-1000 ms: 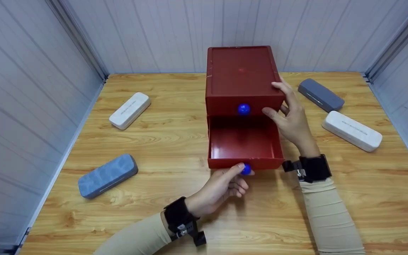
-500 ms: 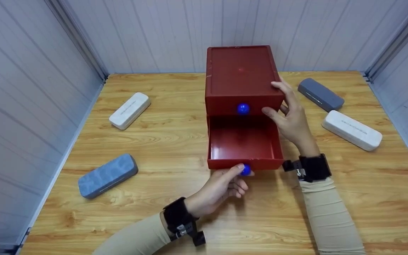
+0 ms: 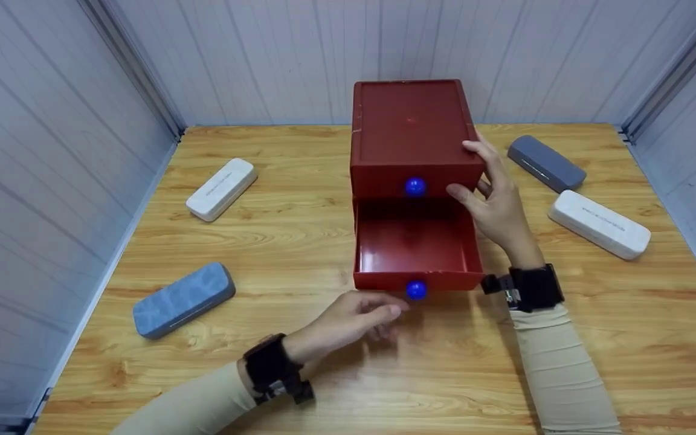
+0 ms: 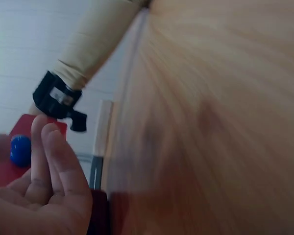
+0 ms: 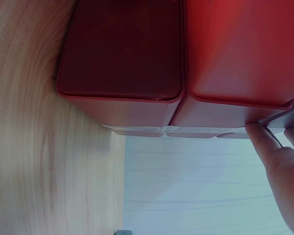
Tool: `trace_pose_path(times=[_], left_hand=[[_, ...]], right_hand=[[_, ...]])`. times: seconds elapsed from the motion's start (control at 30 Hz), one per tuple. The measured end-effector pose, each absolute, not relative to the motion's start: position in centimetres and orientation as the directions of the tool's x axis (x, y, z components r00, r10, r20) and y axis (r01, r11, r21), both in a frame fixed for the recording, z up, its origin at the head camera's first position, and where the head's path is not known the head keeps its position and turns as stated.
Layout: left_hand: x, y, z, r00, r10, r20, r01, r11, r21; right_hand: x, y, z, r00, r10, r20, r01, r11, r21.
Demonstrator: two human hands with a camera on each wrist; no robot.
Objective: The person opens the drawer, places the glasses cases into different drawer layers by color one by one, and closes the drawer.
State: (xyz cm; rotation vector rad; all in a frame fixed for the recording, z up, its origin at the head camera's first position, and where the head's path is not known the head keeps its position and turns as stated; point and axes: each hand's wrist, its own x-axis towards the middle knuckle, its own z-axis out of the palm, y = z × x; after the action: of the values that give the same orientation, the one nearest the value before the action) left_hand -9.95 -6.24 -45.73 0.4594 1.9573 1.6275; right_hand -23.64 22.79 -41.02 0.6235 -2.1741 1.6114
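A red plastic drawer unit point(image 3: 411, 124) stands toward the back of the table, with a drawer point(image 3: 384, 280) below its top one pulled out and nothing inside. Each of these two drawer fronts bears a round blue knob, and the lower knob point(image 3: 416, 290) is uncovered. Just left of and below that knob is my left hand point(image 3: 354, 317), its fingers loosely bent around nothing. My right hand point(image 3: 501, 208) holds the unit's upper right front corner, thumb on the front and fingers over the side and top edge. In the right wrist view, a closed tier point(image 5: 122, 49) shows beneath the pulled-out drawer.
On the left lie a white case point(image 3: 221, 189) and a mottled blue case point(image 3: 183, 300). A grey case point(image 3: 546, 163) and another white case point(image 3: 600, 224) lie right of the unit. Pale panel walls point(image 3: 263, 60) enclose the wooden table point(image 3: 251, 362) at back and sides.
My left hand has let go of the lower knob and drawn back to the left. The right hand keeps its hold, and the drawer stays pulled out.
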Motion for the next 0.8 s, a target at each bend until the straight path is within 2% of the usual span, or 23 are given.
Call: trace_pose_path(times=[0.07, 0.23, 0.33, 0.47, 0.57, 0.7, 0.8], left_hand=[[-10.1, -7.5, -45.9, -0.788, 0.594, -0.158, 0.026, 0.289, 0.957], [-10.5, -10.2, -46.1, -0.792, 0.601, -0.108, 0.166, 0.382, 0.909], [-10.9, -11.6, -46.0, -0.813, 0.582, -0.022, 0.293, 0.442, 0.848], [-11.5, -13.8, -45.9, -0.824, 0.549, 0.141, 0.476, 0.536, 0.697], [-12.2, -15.9, -45.7, -0.811, 0.536, 0.237, 0.561, 0.594, 0.577], [-13.3, -18.9, -45.6, -0.766, 0.552, 0.329, 0.640, 0.701, 0.315], [-14.0, -21.4, -45.5, -0.749, 0.563, 0.350, 0.640, 0.751, 0.163]], right_hand=[[-23.7, 22.8, -41.0, -0.836, -0.138, 0.530, -0.548, 0.251, -0.798], [-23.6, 22.8, -41.0, -0.834, -0.139, 0.534, -0.551, 0.255, -0.795], [-23.6, 22.8, -41.0, -0.834, -0.138, 0.534, -0.551, 0.254, -0.795], [-23.6, 22.8, -41.1, -0.838, -0.138, 0.528, -0.545, 0.256, -0.798], [-23.6, 22.7, -41.1, -0.841, -0.135, 0.524, -0.541, 0.259, -0.800], [-23.6, 22.6, -41.1, -0.843, -0.130, 0.522, -0.537, 0.259, -0.803], [-23.6, 22.6, -41.1, -0.841, -0.136, 0.524, -0.541, 0.250, -0.803]])
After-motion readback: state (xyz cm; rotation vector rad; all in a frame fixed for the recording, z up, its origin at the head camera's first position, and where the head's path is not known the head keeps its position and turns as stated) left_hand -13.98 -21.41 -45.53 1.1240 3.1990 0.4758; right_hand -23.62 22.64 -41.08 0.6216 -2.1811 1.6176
